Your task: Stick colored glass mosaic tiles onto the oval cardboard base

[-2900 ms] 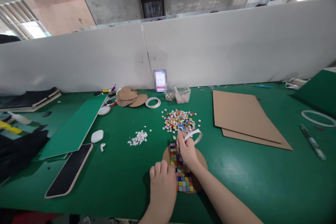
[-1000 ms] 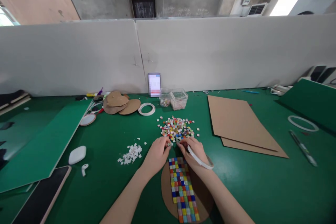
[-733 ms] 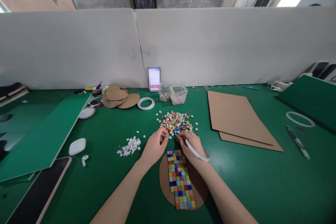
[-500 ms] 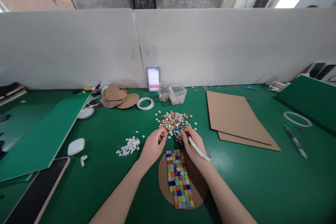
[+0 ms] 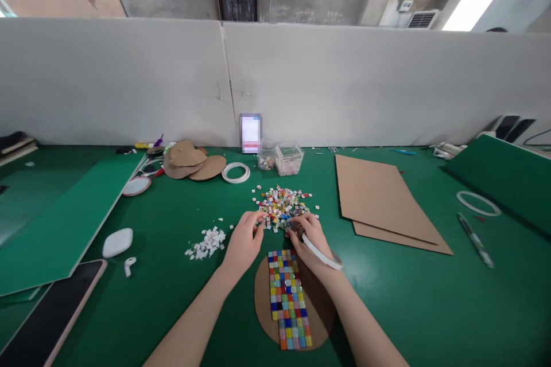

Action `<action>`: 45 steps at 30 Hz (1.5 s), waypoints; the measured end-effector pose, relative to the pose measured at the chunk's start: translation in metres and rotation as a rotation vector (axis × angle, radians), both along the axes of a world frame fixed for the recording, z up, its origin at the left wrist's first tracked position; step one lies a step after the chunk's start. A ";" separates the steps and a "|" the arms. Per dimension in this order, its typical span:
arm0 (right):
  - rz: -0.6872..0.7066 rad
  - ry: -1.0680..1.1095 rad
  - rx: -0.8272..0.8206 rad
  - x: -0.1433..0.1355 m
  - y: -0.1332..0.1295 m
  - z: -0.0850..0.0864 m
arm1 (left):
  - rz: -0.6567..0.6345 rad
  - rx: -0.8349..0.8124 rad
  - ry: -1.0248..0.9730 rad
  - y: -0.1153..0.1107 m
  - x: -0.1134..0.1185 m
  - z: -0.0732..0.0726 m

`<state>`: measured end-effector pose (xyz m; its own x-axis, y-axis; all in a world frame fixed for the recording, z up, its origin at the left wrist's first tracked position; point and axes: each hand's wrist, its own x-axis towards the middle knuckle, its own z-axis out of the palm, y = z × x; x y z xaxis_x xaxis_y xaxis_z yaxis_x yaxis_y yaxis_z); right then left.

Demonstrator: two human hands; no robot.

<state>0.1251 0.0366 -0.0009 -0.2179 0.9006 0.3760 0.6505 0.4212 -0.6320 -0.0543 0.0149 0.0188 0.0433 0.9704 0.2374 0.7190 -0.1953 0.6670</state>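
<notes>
A round, brown cardboard disc (image 5: 263,298) lies flat, bearing a long strip of glossy, multicoloured, square mosaic tiles (image 5: 287,291) set in close rows, its near end stepped rightward. Beyond the disc, loose, small, multicoloured tiles (image 5: 280,200) spread in an untidy heap. A thin, white ring (image 5: 318,254) hangs at the right hand (image 5: 312,236).

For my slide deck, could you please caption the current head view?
Left hand and right hand at loose tiles, beyond a mosaic on rounded cardboard.
</notes>
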 end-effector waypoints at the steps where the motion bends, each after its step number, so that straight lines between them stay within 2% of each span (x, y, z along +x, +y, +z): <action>1: 0.015 0.008 -0.005 0.000 0.000 0.000 | 0.007 0.004 0.014 0.000 -0.001 0.000; 7: -0.023 0.079 -0.034 0.004 0.001 0.004 | -0.003 -0.034 0.050 0.001 -0.002 0.000; 14: 0.038 -0.072 -0.011 0.003 -0.003 0.005 | -0.025 -0.029 0.064 0.000 0.000 -0.001; 19: 0.059 -0.085 -0.028 0.001 -0.005 0.008 | -0.024 -0.019 0.061 -0.001 -0.001 -0.002; 27: 0.027 0.002 -0.037 -0.006 -0.001 0.001 | -0.031 -0.023 0.060 -0.001 -0.001 -0.003; 36: -0.042 0.045 -0.110 -0.005 -0.003 0.010 | -0.037 -0.013 0.026 -0.002 0.001 0.005; 40: -0.072 0.129 -0.161 -0.005 -0.005 0.013 | -0.041 -0.018 -0.002 -0.004 0.003 0.009; 45: -0.060 0.241 -0.120 -0.006 -0.009 0.017 | -0.030 -0.039 -0.064 -0.005 0.007 0.012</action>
<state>0.1191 0.0278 0.0160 -0.0799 0.9505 0.3003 0.4964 0.2992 -0.8149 -0.0476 0.0096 0.0311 0.0587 0.9774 0.2029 0.6692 -0.1894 0.7186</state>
